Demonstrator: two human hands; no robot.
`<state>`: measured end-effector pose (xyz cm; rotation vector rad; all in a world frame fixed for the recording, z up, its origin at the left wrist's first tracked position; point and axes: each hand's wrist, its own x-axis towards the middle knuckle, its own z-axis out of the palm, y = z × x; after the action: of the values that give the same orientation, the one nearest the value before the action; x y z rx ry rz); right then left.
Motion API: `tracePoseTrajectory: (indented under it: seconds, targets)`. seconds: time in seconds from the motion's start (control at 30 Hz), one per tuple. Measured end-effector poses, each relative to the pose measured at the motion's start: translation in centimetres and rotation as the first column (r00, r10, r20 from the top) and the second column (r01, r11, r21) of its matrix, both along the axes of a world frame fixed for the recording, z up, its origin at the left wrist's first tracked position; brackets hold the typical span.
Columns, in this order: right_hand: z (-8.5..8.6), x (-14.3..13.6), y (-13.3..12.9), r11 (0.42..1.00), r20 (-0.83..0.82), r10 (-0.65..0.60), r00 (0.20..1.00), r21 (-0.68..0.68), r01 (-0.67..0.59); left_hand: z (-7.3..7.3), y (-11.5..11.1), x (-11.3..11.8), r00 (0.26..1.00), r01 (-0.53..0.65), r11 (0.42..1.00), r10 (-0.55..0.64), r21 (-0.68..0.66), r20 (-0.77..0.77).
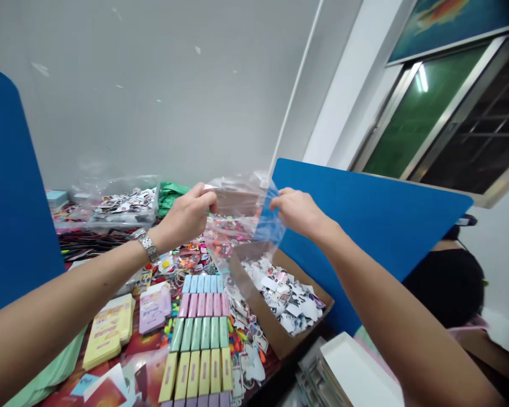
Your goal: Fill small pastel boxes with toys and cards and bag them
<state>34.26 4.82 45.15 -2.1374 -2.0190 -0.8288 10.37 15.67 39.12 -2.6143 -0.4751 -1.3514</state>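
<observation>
A clear plastic bag (241, 212) is stretched between my two hands, above the heap on the table. My left hand (190, 217), with a metal watch on its wrist, is closed on the bag's left edge. Closed on the right edge is my right hand (299, 210). Small colourful pieces show through the film, but I cannot tell whether any lie inside it. Just below the bag stands a cardboard box (263, 319) full of cut-out stickers (292, 299).
Rows of pastel blocks (201, 333) lie in front, beside yellow card packs (108, 333) and a purple card pack (154, 307). Blue partitions (348, 215) flank the table. A bag of stickers (129, 203) lies at the back left. Another person (445, 282) sits beyond the right partition.
</observation>
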Motion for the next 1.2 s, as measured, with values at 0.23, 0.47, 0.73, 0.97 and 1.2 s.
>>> tracePoseTrajectory:
  seconds: [0.23, 0.47, 0.73, 0.97, 1.2]
  targets:
    - [-3.7, -2.1, 1.9, 0.92, -0.013, 0.012, 1.0, 0.391, -0.006, -2.0, 1.4, -0.9, 0.959, -0.222, 0.975, 0.218, -0.002, 0.178]
    - [-13.5, -3.4, 6.4, 0.969, -0.422, 0.024, 0.907, 0.234, 0.083, -12.1, 0.6, 0.4, 0.948, -0.188, 0.891, 0.274, -0.414, 0.159]
    - [-23.4, -1.0, 10.0, 1.0, -0.29, -0.029, 0.957, -0.014, 0.026, -19.4, 5.3, -0.1, 0.93, -0.283, 0.779, 0.366, -0.559, 0.038]
    - [-31.2, 0.3, 13.4, 0.989, -0.414, -0.111, 0.904, -0.139, 0.058, -26.4, 9.5, 1.1, 0.914, -0.35, 0.707, 0.402, -0.615, -0.058]
    - [-37.2, 0.4, 15.2, 0.984, -0.638, -0.108, 0.763, -0.18, -0.012, -33.0, 11.1, 1.0, 0.927, -0.327, 0.631, 0.358, -0.704, -0.11]
